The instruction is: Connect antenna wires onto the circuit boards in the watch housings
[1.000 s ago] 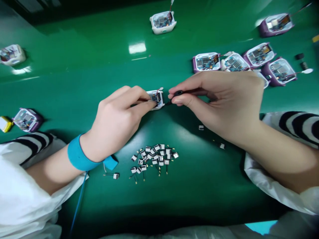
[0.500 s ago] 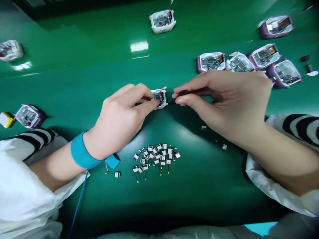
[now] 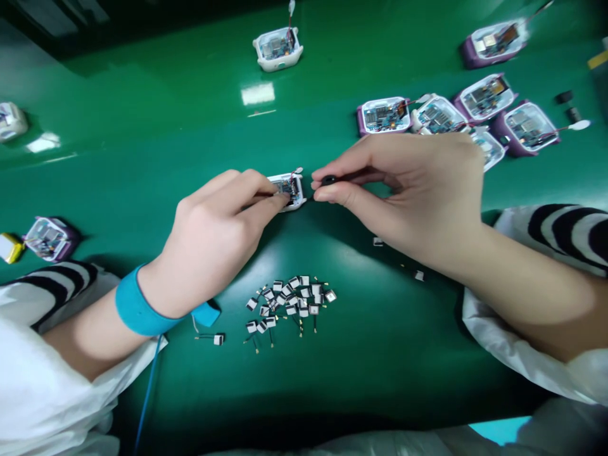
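Your right hand (image 3: 422, 202), pinching a black tool (image 3: 328, 180), has edged nearer the white case (image 3: 301, 192) on the green tabletop (image 3: 361, 373). Your left hand (image 3: 216, 234) grips the case, its circuit board (image 3: 285, 184) seated but uncovered.

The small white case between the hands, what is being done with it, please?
The person's left hand steadies the small white case, which is open and shows a circuit board. The right hand pinches a slim black tool in its fingers, pointing towards the case; whether it touches is unclear. Small parts with thin leads lie loosely grouped nearer the person, and other open cases sit around, mostly at right.
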